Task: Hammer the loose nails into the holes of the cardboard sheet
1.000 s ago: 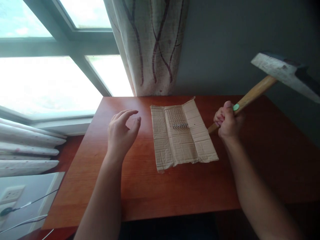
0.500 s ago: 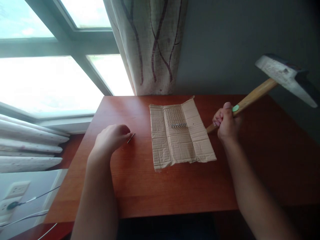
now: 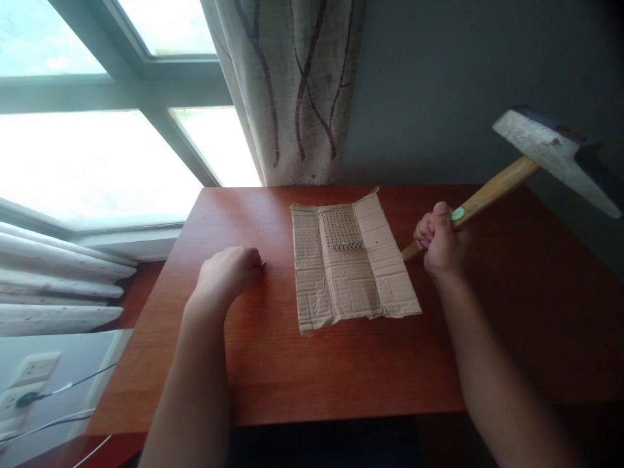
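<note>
Hammer (image 3: 507, 181) wood-handled, grey-headed, scuffed, gripped by right hand (image 3: 442, 239); left hand (image 3: 228, 269) pinching shiny nail (image 3: 263, 264).

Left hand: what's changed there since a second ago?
The left hand, open and empty then, has come down toward the table and closed on what looks like a nail. The right hand still grips the hammer; the cardboard stays put.

branch-print curtain (image 3: 285, 84) | big bright window (image 3: 82, 162) just left of it | greyish wall (image 3: 429, 84) right of it | wall outlet (image 3: 39, 368) + dark plug (image 3: 29, 399), way down-left of it
</note>
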`<state>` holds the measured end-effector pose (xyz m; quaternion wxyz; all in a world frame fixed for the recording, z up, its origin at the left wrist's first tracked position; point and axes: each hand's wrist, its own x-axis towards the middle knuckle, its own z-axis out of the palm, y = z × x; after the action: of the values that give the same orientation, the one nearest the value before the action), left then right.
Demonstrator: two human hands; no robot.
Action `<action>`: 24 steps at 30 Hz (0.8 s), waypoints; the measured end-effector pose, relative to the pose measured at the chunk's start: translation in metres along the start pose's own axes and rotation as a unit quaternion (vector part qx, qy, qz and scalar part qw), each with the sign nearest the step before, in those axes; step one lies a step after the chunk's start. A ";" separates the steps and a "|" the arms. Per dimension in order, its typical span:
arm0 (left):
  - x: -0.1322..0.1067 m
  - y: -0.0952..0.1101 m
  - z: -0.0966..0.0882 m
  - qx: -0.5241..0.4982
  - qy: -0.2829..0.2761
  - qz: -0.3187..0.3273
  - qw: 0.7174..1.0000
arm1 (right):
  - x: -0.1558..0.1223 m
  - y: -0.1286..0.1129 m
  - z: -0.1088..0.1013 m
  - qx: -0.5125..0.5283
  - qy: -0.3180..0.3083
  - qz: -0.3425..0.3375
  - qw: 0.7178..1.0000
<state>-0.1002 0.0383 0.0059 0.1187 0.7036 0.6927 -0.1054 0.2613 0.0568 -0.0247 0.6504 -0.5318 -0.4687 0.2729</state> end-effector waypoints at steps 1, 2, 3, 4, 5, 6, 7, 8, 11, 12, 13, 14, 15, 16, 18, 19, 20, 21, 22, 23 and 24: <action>0.000 0.000 -0.001 -0.006 0.005 -0.002 1.000 | 0.000 0.000 0.000 0.001 0.000 0.002 1.000; 0.000 0.000 -0.001 -0.020 0.017 -0.003 1.000 | 0.000 -0.001 0.000 0.003 0.000 0.004 1.000; -0.001 0.000 -0.002 -0.044 0.036 0.001 0.998 | 0.000 -0.001 0.000 0.009 -0.001 0.003 1.000; -0.001 0.000 -0.003 -0.084 0.066 0.008 0.994 | -0.001 -0.001 0.000 0.018 -0.003 0.001 1.000; -0.002 0.001 -0.004 -0.142 0.106 0.019 0.984 | -0.001 -0.001 0.000 0.028 -0.006 -0.002 1.000; -0.003 0.003 -0.005 -0.218 0.149 0.034 0.964 | -0.001 -0.001 -0.001 0.038 -0.010 -0.005 0.999; -0.004 0.007 -0.006 -0.306 0.192 0.052 0.931 | -0.001 -0.001 -0.001 0.047 -0.014 -0.008 0.999; -0.006 0.012 -0.007 -0.394 0.228 0.070 0.888 | -0.001 0.000 -0.001 0.056 -0.017 -0.010 0.998; -0.011 0.034 -0.011 -0.586 0.272 0.139 0.751 | 0.000 0.002 -0.002 0.080 -0.019 -0.016 0.997; -0.012 0.043 -0.012 -0.616 0.267 0.163 0.723 | 0.000 0.003 -0.001 0.085 -0.017 -0.018 0.996; -0.013 0.052 -0.014 -0.636 0.253 0.183 0.705 | 0.000 0.004 -0.001 0.089 -0.015 -0.020 0.996; -0.013 0.061 -0.015 -0.648 0.234 0.199 0.697 | 0.001 0.004 -0.001 0.091 -0.014 -0.020 0.996; -0.012 0.069 -0.016 -0.653 0.211 0.211 0.696 | 0.001 0.004 -0.001 0.092 -0.014 -0.019 0.995; -0.011 0.076 -0.016 -0.652 0.192 0.220 0.700 | 0.001 0.004 -0.001 0.093 -0.014 -0.018 0.995; -0.009 0.086 -0.015 -0.630 0.172 0.232 0.721 | 0.002 0.004 -0.001 0.095 -0.016 -0.015 0.995; -0.007 0.090 -0.014 -0.611 0.172 0.234 0.737 | 0.001 0.003 -0.001 0.096 -0.016 -0.015 0.995; -0.005 0.093 -0.012 -0.589 0.179 0.233 0.753 | 0.001 0.003 -0.001 0.097 -0.016 -0.015 0.995; -0.003 0.094 -0.011 -0.568 0.191 0.228 0.768 | 0.001 0.003 -0.001 0.100 -0.016 -0.015 0.995; -0.002 0.095 -0.009 -0.549 0.204 0.220 0.780 | 0.001 0.003 -0.001 0.102 -0.017 -0.016 0.994; -0.001 0.095 -0.007 -0.533 0.218 0.214 0.789 | 0.001 0.003 -0.001 0.106 -0.018 -0.016 0.994; -0.001 0.095 -0.005 -0.520 0.229 0.209 0.796 | 0.001 0.003 -0.001 0.109 -0.018 -0.016 0.994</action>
<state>-0.0051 0.0379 0.0126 0.3233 0.6673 0.4862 0.4625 0.2633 0.0580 -0.0273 0.6999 -0.4453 -0.4563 0.3218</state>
